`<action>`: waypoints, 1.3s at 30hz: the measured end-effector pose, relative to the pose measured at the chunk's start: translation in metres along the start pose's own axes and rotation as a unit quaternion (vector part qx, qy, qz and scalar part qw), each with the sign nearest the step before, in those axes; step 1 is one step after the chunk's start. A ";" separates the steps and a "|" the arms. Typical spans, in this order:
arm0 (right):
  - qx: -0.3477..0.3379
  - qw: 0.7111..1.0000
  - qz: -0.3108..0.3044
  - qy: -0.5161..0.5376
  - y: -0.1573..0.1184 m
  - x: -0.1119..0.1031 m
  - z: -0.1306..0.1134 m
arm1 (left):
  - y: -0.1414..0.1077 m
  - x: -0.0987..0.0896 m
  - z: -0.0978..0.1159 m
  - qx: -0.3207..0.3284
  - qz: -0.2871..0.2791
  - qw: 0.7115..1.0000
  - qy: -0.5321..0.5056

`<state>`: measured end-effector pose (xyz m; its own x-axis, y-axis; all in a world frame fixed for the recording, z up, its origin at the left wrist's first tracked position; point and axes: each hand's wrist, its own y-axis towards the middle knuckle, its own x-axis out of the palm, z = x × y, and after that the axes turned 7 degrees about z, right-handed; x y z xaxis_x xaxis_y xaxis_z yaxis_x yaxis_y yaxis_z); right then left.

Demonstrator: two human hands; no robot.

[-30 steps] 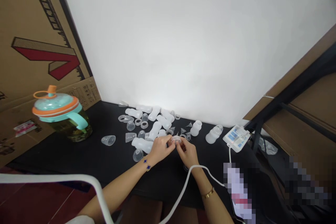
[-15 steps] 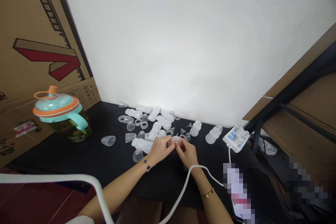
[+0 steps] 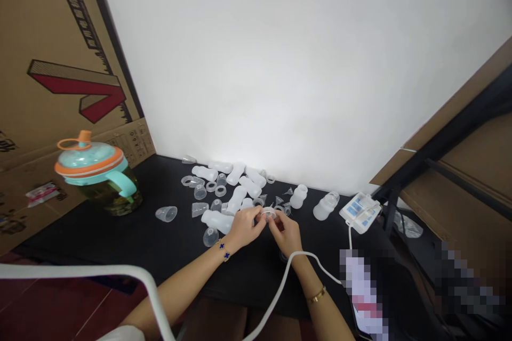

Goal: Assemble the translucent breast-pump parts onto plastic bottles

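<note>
Between my left hand [image 3: 245,226] and my right hand [image 3: 287,232] is a white bottle collar ring [image 3: 269,211], pinched by the fingers of both. Something clear seems to sit inside the ring; the fingers partly hide it. Just left of my left hand lies a white baby bottle [image 3: 216,220] on its side, with a clear dome cap [image 3: 210,236] in front of it. Clear silicone nipples [image 3: 279,200] and more rings rest behind my right hand. A bottle body [image 3: 298,196] stands tilted to the right, beside a bottle with a clear top fitted [image 3: 326,206].
Several bottles, caps and rings [image 3: 220,191] spread over the black table [image 3: 176,245]. A teal and orange jug [image 3: 100,176] stands at left by a cardboard box [image 3: 60,80]. A white power strip [image 3: 360,213] lies at right; its white cable [image 3: 280,287] crosses before my right wrist.
The ring in my fingers has tilted slightly, with its rim showing more plainly. Both hands stay in nearly the same place. The whole view has shifted a little.
</note>
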<state>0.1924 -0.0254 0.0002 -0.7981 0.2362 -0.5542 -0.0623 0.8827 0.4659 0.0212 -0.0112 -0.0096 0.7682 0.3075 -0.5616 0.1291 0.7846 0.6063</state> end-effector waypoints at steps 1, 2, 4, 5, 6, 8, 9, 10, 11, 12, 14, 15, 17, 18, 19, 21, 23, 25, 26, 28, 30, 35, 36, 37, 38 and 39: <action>-0.001 1.000 0.000 0.001 0.000 0.000 0.000 | 0.000 0.000 0.000 0.000 0.001 1.000 0.000; -0.001 1.000 -0.001 0.002 0.000 0.000 -0.001 | 0.000 0.000 0.000 0.000 0.001 1.000 0.001; -0.001 1.000 -0.002 0.001 0.000 0.000 -0.001 | 0.000 0.000 -0.001 -0.001 0.001 1.000 0.002; -0.002 1.000 -0.001 0.000 0.000 0.000 -0.001 | 0.000 0.000 -0.001 -0.001 0.001 1.000 0.003; -0.002 1.000 0.001 -0.002 0.000 0.000 -0.001 | 0.000 0.001 -0.001 -0.002 0.001 1.000 0.003; -0.002 1.000 0.000 -0.003 0.000 0.000 0.000 | 0.000 0.001 -0.001 -0.003 0.000 1.000 0.000; -0.002 1.000 -0.002 -0.003 0.000 0.000 0.000 | 0.000 0.001 -0.001 -0.003 0.000 1.000 -0.002; -0.002 1.000 -0.004 -0.001 0.000 0.000 0.000 | 0.001 0.000 -0.001 -0.004 0.000 1.000 -0.005; -0.002 1.000 -0.007 0.000 0.000 0.000 0.000 | 0.001 0.000 -0.001 -0.005 0.001 1.000 -0.007; -0.002 1.000 -0.008 0.001 0.000 0.000 -0.001 | 0.001 0.000 0.000 -0.006 0.001 1.000 -0.008; -0.002 1.000 -0.008 0.003 0.000 0.000 -0.001 | 0.000 0.000 0.000 -0.007 0.000 1.000 -0.010; -0.003 1.000 -0.008 0.003 0.000 0.000 -0.001 | 0.000 0.000 0.000 -0.007 -0.001 1.000 -0.010; -0.004 1.000 -0.007 0.006 0.000 0.000 -0.001 | 0.000 0.000 0.000 -0.007 -0.002 1.000 -0.012; -0.005 1.000 -0.006 0.006 0.000 0.000 -0.001 | 0.000 0.000 -0.001 -0.007 -0.002 1.000 -0.013; -0.006 1.000 -0.006 0.006 0.000 0.000 0.000 | 0.000 0.000 -0.001 -0.008 -0.003 1.000 -0.015; -0.008 1.000 -0.006 0.004 0.000 0.000 0.000 | 0.001 0.000 0.000 -0.012 -0.004 1.000 -0.018; -0.007 1.000 -0.008 0.005 0.000 -0.001 0.000 | 0.001 0.001 0.000 -0.017 -0.002 1.000 -0.016; -0.002 1.000 -0.010 0.010 0.000 -0.001 0.000 | 0.001 0.001 0.000 -0.021 0.002 1.000 -0.008; 0.000 1.000 -0.012 0.013 0.000 0.000 0.000 | 0.002 0.001 0.000 -0.022 0.005 1.000 -0.002; 0.004 1.000 -0.016 0.014 0.000 0.000 0.002 | 0.002 0.001 0.000 -0.021 0.008 1.000 0.009; 0.008 1.000 -0.016 0.010 0.001 0.001 0.003 | 0.003 0.000 0.001 -0.013 0.007 1.000 0.018; 0.021 1.000 -0.014 0.000 0.002 0.002 0.006 | 0.004 -0.003 0.003 0.011 0.000 1.000 0.029; 0.021 1.000 -0.016 0.001 0.002 0.002 0.006 | 0.004 -0.003 0.004 0.011 0.000 1.000 0.027; 0.020 1.000 -0.017 0.003 0.002 0.002 0.006 | 0.004 -0.003 0.004 0.011 -0.001 1.000 0.024; 0.020 1.000 -0.017 0.007 0.002 0.002 0.007 | 0.004 -0.003 0.004 0.009 0.000 1.000 0.021; 0.020 1.000 -0.017 0.012 0.002 0.002 0.007 | 0.004 -0.003 0.004 0.008 0.001 1.000 0.018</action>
<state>0.1951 -0.0202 -0.0044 -0.8105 0.1971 -0.5516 -0.0651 0.9056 0.4192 0.0222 -0.0114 -0.0032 0.7450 0.3288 -0.5804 0.1374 0.7758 0.6158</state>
